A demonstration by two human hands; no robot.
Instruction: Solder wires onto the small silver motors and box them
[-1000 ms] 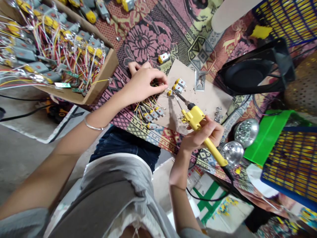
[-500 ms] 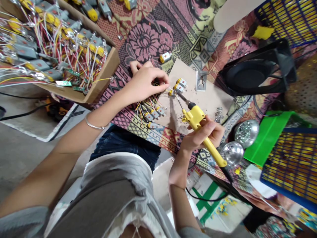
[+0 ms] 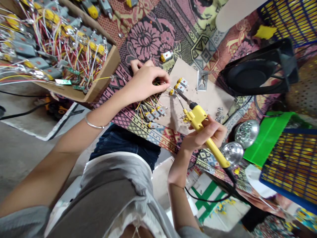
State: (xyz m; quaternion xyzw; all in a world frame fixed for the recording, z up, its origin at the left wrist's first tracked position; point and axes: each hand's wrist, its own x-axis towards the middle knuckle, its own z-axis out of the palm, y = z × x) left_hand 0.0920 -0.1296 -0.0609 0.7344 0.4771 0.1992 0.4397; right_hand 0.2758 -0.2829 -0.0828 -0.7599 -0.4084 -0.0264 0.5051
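Observation:
My right hand point(image 3: 205, 135) is closed around a yellow soldering gun point(image 3: 198, 117) with a black cord at its rear. Its tip points up and left, meeting the yellow end of a small motor point(image 3: 171, 92) on a cardboard sheet point(image 3: 195, 102). My left hand point(image 3: 152, 79) pinches a thin wire point(image 3: 167, 87) by that motor's end. Two more small motors point(image 3: 181, 84) lie just beyond the tip. Below my left hand, several wired motors point(image 3: 155, 114) rest in a row, their wires partly hidden under the palm.
A cardboard box point(image 3: 104, 76) of wired motors stands at left. One loose motor point(image 3: 166, 56) lies on the patterned cloth point(image 3: 146, 39). A flat metal bracket point(image 3: 202, 80) is on the cardboard. At right are a black fan point(image 3: 257, 71), metal bowls point(image 3: 247, 134) and a blue basket point(image 3: 292, 165).
The soldering gun and my right hand have shifted very slightly right and down. My left hand keeps its pinch in nearly the same spot.

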